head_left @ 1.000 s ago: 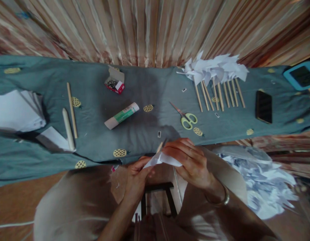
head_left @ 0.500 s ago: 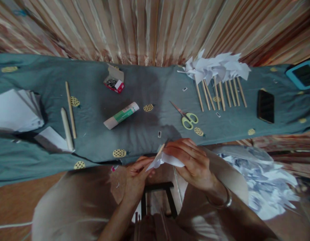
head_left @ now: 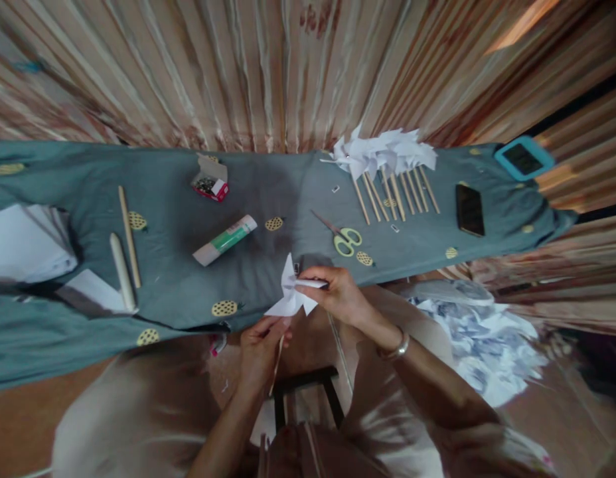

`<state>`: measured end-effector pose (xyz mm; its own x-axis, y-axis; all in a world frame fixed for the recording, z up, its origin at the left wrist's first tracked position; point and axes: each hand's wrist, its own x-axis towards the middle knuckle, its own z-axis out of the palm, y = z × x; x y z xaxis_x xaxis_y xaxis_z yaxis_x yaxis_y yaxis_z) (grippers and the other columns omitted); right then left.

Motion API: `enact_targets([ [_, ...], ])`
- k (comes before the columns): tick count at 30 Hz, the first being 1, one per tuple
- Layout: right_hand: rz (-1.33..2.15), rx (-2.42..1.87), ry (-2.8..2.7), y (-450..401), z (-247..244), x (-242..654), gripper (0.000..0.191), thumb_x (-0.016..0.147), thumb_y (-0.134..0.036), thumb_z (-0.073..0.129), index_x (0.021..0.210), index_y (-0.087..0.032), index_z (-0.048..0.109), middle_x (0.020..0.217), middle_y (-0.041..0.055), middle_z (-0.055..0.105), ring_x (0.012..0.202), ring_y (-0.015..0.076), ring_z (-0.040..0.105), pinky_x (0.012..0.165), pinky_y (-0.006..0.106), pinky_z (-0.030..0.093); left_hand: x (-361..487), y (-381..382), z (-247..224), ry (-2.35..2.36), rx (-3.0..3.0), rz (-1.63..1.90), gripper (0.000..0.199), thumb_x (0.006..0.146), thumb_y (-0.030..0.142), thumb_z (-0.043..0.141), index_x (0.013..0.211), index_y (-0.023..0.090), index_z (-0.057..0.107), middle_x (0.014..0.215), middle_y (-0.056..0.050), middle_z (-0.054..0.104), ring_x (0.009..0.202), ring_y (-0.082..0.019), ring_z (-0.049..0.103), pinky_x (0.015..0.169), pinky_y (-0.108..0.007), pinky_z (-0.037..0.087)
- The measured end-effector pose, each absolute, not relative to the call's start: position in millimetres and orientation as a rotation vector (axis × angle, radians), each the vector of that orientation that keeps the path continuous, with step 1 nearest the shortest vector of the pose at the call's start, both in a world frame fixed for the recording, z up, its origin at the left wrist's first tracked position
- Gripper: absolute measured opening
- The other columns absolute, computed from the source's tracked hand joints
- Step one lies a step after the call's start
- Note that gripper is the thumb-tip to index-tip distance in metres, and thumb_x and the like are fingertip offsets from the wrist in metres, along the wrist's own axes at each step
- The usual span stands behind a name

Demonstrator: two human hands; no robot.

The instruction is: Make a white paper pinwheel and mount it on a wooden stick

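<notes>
A white paper pinwheel [head_left: 289, 299] is held at the near edge of the table, its blades spread and facing up. My left hand [head_left: 263, 342] is closed on its lower side, where a thin wooden stick [head_left: 277, 368] runs down from the fingers. My right hand [head_left: 338, 292] pinches the blade on the right between thumb and fingers. Just beyond the hands lie green-handled scissors [head_left: 346, 241]. Farther back, a row of white pinwheels [head_left: 387, 151] on wooden sticks rests side by side.
On the cloth-covered table [head_left: 268, 179] are an open box of pins [head_left: 211, 186], a green-and-white tube [head_left: 226, 240], two sticks, a paper stack [head_left: 29, 242], a phone [head_left: 470, 210] and a blue-framed device [head_left: 524, 159]. A clear bag of paper pieces [head_left: 480, 345] stands at right.
The pinwheel has turned from edge-on to facing up, with its stick now pointing down toward me. My right hand has shifted its grip to one blade. The camera view has swung right.
</notes>
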<state>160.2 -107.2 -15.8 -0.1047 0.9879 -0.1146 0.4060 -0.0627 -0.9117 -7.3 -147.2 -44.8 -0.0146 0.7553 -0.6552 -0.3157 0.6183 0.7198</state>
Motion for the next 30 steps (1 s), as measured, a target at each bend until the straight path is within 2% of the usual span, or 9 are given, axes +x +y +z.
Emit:
enact_targets([
  [5,1.136,-1.725,-1.765,-90.0,-8.6,158.5,0.012,0.079,-0.023,0.069,0.087,-0.016,0.075,0.073,-0.0013,0.07,0.065,0.0101,0.058,0.061,0.021,0.039,-6.5,-146.8,-43.5,1.329,0.339,0.879,0.046,0.031,0.04,0.093,0.064,0.013,0.074,0.057,-0.001,0.067,0.048,-0.009,0.055,0.047,-0.02,0.043],
  [8,1.081,-1.809,-1.958,-81.5,3.9,155.3,0.015,0.081,-0.022,0.067,0.091,-0.016,0.076,0.077,-0.0001,0.071,0.067,0.0103,0.058,0.061,0.021,0.037,-6.8,-148.1,-47.2,1.293,0.34,0.875,0.045,0.034,0.037,0.093,0.067,0.013,0.075,0.06,-0.001,0.068,0.051,-0.009,0.057,0.051,-0.02,0.046],
  [14,0.987,-1.873,-2.303,-64.2,16.3,152.4,0.022,0.079,-0.025,0.067,0.098,-0.018,0.076,0.093,0.0041,0.075,0.084,0.0152,0.065,0.068,0.021,0.039,-7.0,-150.4,-52.3,1.233,0.34,0.889,0.046,0.033,0.036,0.093,0.068,0.013,0.074,0.064,-0.002,0.07,0.053,-0.008,0.059,0.055,-0.02,0.048],
  [24,0.966,-1.873,-2.457,-55.5,19.6,149.7,0.021,0.075,-0.023,0.067,0.093,-0.015,0.076,0.087,0.0053,0.074,0.078,0.0151,0.063,0.06,0.021,0.036,-7.7,-151.1,-52.7,1.095,0.388,0.888,0.038,0.04,0.034,0.09,0.066,0.011,0.074,0.062,-0.002,0.067,0.057,-0.008,0.057,0.06,-0.022,0.045],
  [30,0.986,-1.916,-2.532,-54.6,34.6,142.4,0.022,0.074,-0.024,0.069,0.092,-0.012,0.075,0.085,0.0059,0.073,0.074,0.0143,0.061,0.058,0.022,0.034,-7.3,-151.3,-55.4,1.099,0.381,0.898,0.038,0.036,0.035,0.091,0.062,0.014,0.074,0.06,-0.003,0.067,0.056,-0.01,0.055,0.06,-0.024,0.042],
])
